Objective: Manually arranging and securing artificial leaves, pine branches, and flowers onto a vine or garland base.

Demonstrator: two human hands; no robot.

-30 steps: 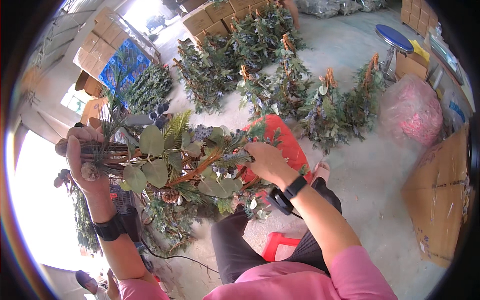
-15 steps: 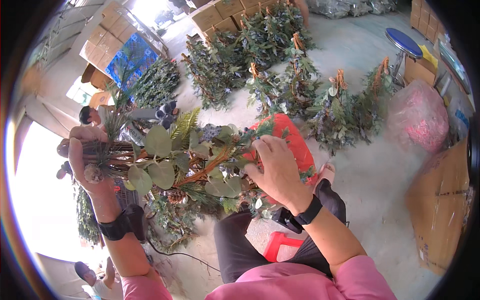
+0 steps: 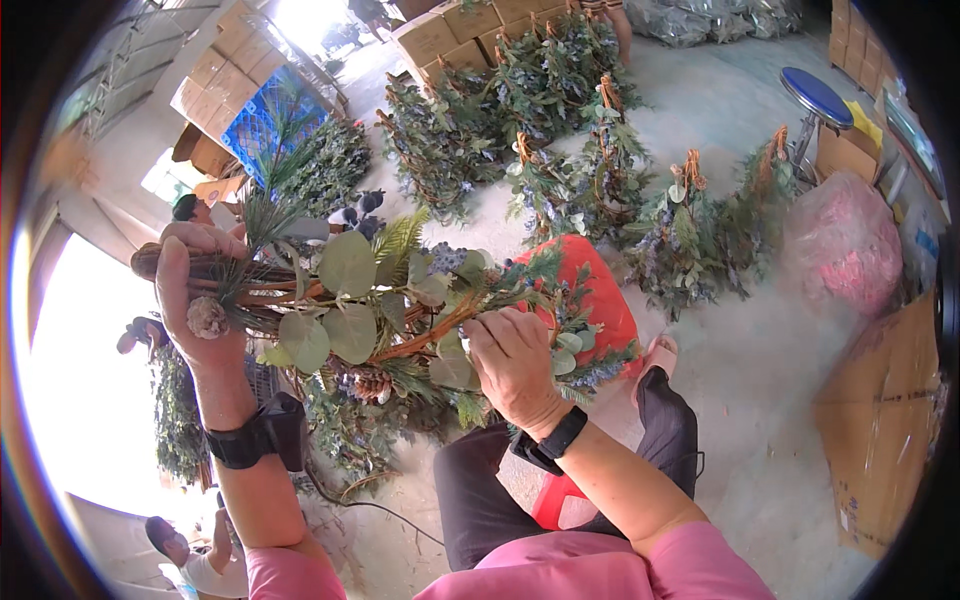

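While our left hand is closed around the bundled stems of the artificial bouquet, holding it out sideways at chest height, our right hand sits in the middle of the spray with fingers pinched on a leafy twig near an orange-brown branch. The bouquet lies across our lap, its round pale-green leaves and a pine cone hanging below, its tip reaching over the red stool in front of us. To do this well, we judge that the left grip should stay firm at the stem ends so the whole spray does not twist, while the right works lightly, bending or seating one sprig at a time without crushing the leaves beside it. Turning the bundle a little would likely show its hidden side, which we cannot see from here. Finished bunches stand on the concrete floor ahead, with cardboard boxes and a pink bag to the right.
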